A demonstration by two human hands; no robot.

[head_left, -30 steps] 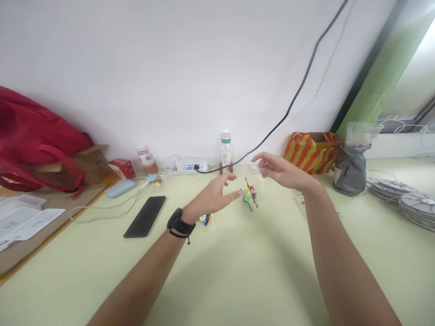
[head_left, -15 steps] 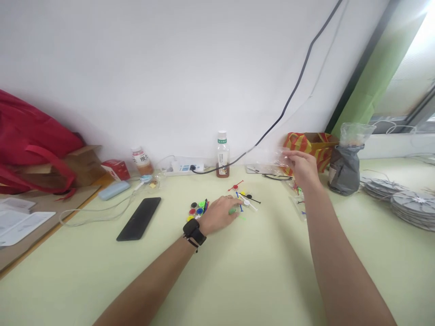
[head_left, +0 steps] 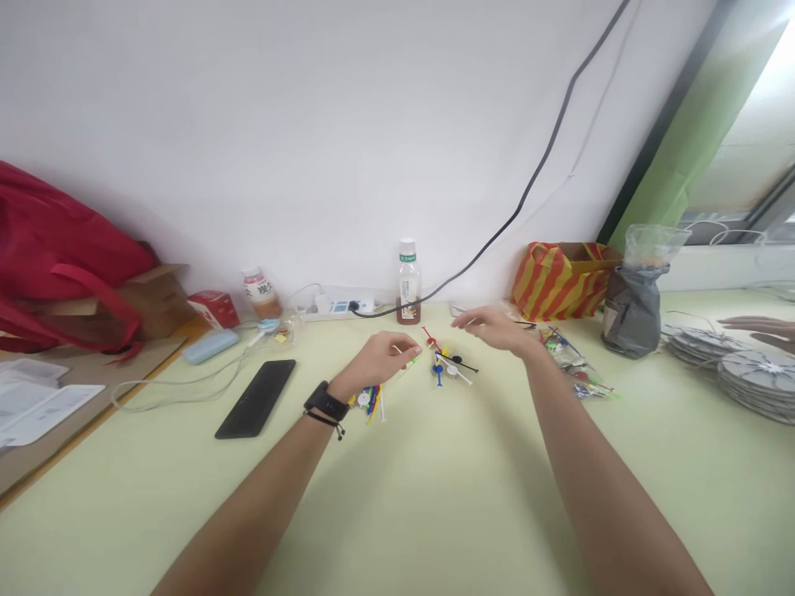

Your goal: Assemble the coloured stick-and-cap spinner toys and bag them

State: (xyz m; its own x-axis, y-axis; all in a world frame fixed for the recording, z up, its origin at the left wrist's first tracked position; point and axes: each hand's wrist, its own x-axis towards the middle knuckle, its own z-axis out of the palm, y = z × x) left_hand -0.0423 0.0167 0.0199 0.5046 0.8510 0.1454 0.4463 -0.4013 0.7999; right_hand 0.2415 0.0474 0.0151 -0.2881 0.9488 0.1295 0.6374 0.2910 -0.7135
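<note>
My left hand [head_left: 386,358], with a black watch on its wrist, is closed on a thin green plastic stick [head_left: 412,359] held just over the table. Partly under that wrist lies a cluster of coloured sticks and small round discs [head_left: 363,399]. My right hand [head_left: 490,328] is open, fingers stretched out, above the loose pieces in the middle. Among these are a red piece [head_left: 431,340], a blue piece [head_left: 438,372], a white piece [head_left: 455,373] and a black piece [head_left: 458,360], each a stick with a round disc.
Clear bags of coloured pieces [head_left: 575,364] lie to the right. Behind stand a bottle [head_left: 407,285], a power strip [head_left: 339,301] and a striped bag [head_left: 552,281]. A black phone [head_left: 256,399] lies left. Another person's hand [head_left: 763,328] reaches in beside stacked grey discs [head_left: 754,377].
My left hand has lifted away from the loose pieces to the left, taking the green stick. My right hand has let go of the clear plastic bag and moved left. Another person's hand has appeared.
</note>
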